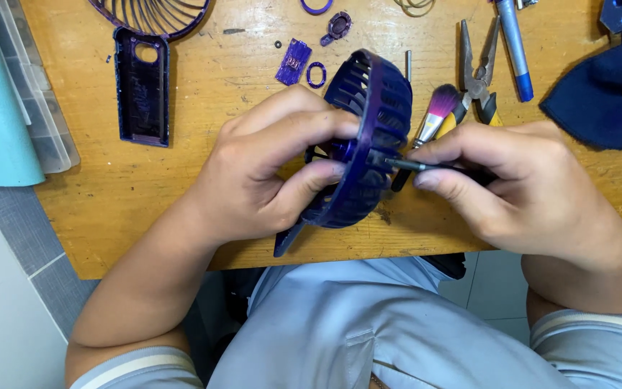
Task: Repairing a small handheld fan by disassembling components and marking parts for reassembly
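My left hand (268,169) grips a round dark-blue slotted fan housing (372,101), held on edge above the front of a wooden table (203,180). My right hand (512,180) pinches a thin dark screwdriver (404,164), its tip touching the housing's rim. Both hands hover just over the table's front edge, above my lap.
A dark-blue rectangular cover (142,86) and a round grille (154,14) lie at back left. Small purple parts (294,61) sit mid-back. Behind my right hand lie a pink-tipped brush (437,112), pliers (476,68), a blue pen (515,47) and dark cloth (606,94).
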